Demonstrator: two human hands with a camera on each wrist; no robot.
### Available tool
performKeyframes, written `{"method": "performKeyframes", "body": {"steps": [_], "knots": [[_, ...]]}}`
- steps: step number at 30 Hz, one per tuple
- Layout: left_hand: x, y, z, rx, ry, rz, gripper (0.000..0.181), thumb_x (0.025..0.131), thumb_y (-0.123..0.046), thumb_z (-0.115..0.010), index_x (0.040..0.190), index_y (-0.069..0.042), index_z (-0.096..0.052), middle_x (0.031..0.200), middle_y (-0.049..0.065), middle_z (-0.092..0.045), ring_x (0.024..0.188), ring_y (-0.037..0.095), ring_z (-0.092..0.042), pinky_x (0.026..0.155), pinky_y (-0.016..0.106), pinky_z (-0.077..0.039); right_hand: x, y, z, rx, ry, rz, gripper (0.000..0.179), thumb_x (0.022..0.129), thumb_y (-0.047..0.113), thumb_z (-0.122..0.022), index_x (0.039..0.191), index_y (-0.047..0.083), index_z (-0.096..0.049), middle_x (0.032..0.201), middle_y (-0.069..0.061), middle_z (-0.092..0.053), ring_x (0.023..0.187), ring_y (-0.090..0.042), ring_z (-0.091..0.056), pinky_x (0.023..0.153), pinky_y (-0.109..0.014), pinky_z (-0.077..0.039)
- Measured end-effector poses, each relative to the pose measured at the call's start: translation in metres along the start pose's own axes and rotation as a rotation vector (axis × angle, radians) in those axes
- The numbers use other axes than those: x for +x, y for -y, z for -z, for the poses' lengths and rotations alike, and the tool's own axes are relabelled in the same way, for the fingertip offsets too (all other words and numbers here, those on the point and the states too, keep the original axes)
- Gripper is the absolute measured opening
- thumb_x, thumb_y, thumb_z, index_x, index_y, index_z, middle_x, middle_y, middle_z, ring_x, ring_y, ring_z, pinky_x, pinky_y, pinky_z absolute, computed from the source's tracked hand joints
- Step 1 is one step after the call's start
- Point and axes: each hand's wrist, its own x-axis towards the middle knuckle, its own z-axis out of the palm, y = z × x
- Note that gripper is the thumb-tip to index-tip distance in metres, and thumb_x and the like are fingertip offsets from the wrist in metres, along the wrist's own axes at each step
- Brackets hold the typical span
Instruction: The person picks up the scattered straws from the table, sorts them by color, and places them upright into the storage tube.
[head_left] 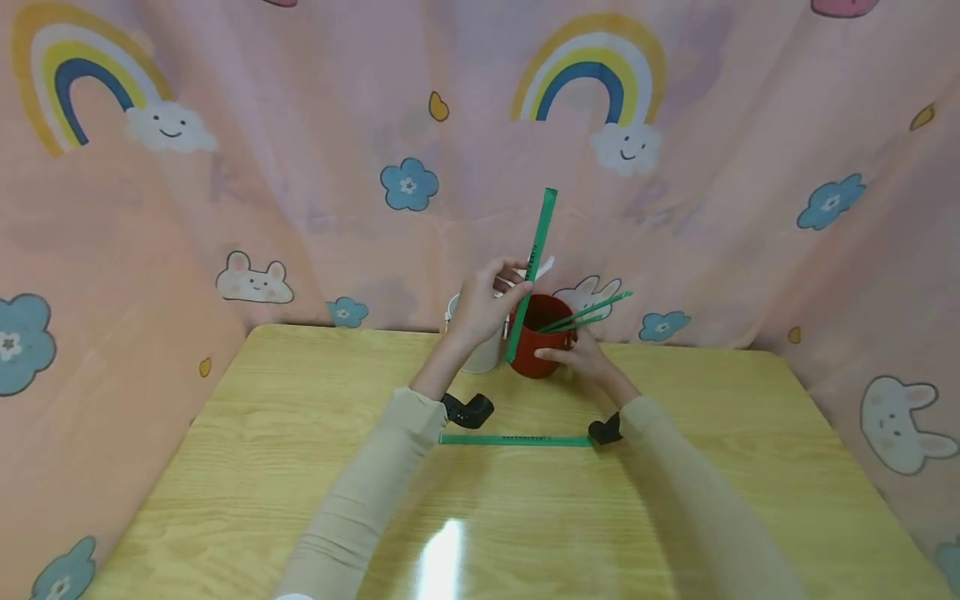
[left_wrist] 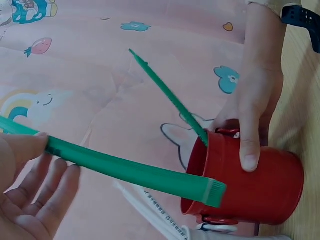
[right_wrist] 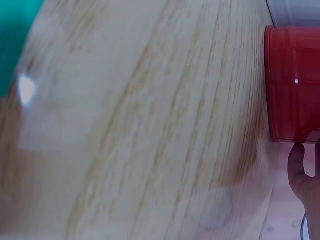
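My left hand (head_left: 487, 304) pinches a long green stick packet (head_left: 542, 233) between thumb and fingers. The packet stands nearly upright in the head view, its crimped lower end in front of the rim of a red bucket (head_left: 534, 360). My right hand (head_left: 591, 358) grips that bucket from the right, its thumb (left_wrist: 249, 150) on the wall. Two thin green packets (head_left: 588, 317) lean out over the bucket's right rim. Behind my left hand is a white bucket (head_left: 480, 360), partly hidden. White packets (left_wrist: 157, 212) with dark print show beside the red bucket.
Another green packet (head_left: 517, 440) lies flat on the wooden table (head_left: 300, 500), between my wrists. A patterned pink curtain (head_left: 480, 167) hangs right behind the buckets at the table's back edge. Black devices (head_left: 468, 411) sit at both wrists.
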Motion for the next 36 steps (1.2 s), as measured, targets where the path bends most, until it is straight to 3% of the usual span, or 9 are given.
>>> {"method": "performKeyframes", "body": {"steps": [8,13,18,26,33,36], "knots": [[-0.003,0.008,-0.013,-0.105,-0.174,-0.071,0.028,0.094,-0.014,-0.062,0.12,-0.004,-0.061,0.099,0.014,-0.067,0.086,0.024,-0.063,0.075,0.024,-0.055,0.0,-0.001,-0.003,-0.019,-0.011,-0.015,0.075,0.084,0.002,-0.071,0.146,0.003,-0.028,0.146,-0.022,-0.038,0.133,-0.038,-0.036,0.11,-0.058,-0.031],[-0.005,0.008,-0.022,-0.17,-0.263,-0.144,0.026,0.092,-0.011,-0.064,0.117,-0.003,-0.061,0.099,0.016,-0.065,0.086,0.024,-0.063,0.076,0.035,-0.058,-0.001,0.001,-0.003,0.001,-0.016,-0.016,0.076,0.082,0.0,-0.071,0.145,0.0,-0.028,0.145,-0.023,-0.038,0.132,-0.037,-0.036,0.109,-0.057,-0.032],[-0.005,0.011,-0.031,-0.175,-0.314,-0.208,0.023,0.091,-0.007,-0.065,0.113,0.0,-0.062,0.099,0.019,-0.066,0.09,0.027,-0.065,0.078,0.042,-0.058,-0.001,0.001,-0.003,0.008,-0.031,-0.007,0.075,0.082,-0.002,-0.071,0.145,0.0,-0.029,0.144,-0.023,-0.038,0.131,-0.035,-0.036,0.11,-0.056,-0.031],[-0.007,0.024,-0.04,-0.067,-0.275,-0.216,0.02,0.09,-0.008,-0.066,0.108,0.0,-0.066,0.096,0.016,-0.07,0.083,0.025,-0.067,0.072,0.035,-0.059,-0.002,0.0,-0.006,-0.011,-0.03,0.03,0.077,0.081,-0.005,-0.07,0.145,-0.002,-0.027,0.146,-0.023,-0.037,0.132,-0.035,-0.035,0.112,-0.057,-0.028],[-0.013,0.038,-0.042,0.001,-0.206,-0.186,0.019,0.09,-0.012,-0.067,0.107,-0.003,-0.07,0.099,0.012,-0.07,0.09,0.021,-0.068,0.073,0.025,-0.058,-0.002,0.001,-0.005,-0.003,0.001,0.038,0.077,0.083,-0.003,-0.07,0.146,-0.002,-0.026,0.147,-0.023,-0.036,0.134,-0.039,-0.035,0.111,-0.057,-0.03],[-0.014,0.042,-0.042,0.023,-0.165,-0.171,0.02,0.09,-0.013,-0.067,0.107,-0.005,-0.071,0.1,0.01,-0.07,0.09,0.019,-0.068,0.074,0.021,-0.056,0.002,-0.013,-0.001,-0.019,-0.004,0.055,0.077,0.083,0.0,-0.072,0.146,0.005,-0.028,0.147,-0.018,-0.038,0.134,-0.036,-0.037,0.111,-0.056,-0.031]]}}
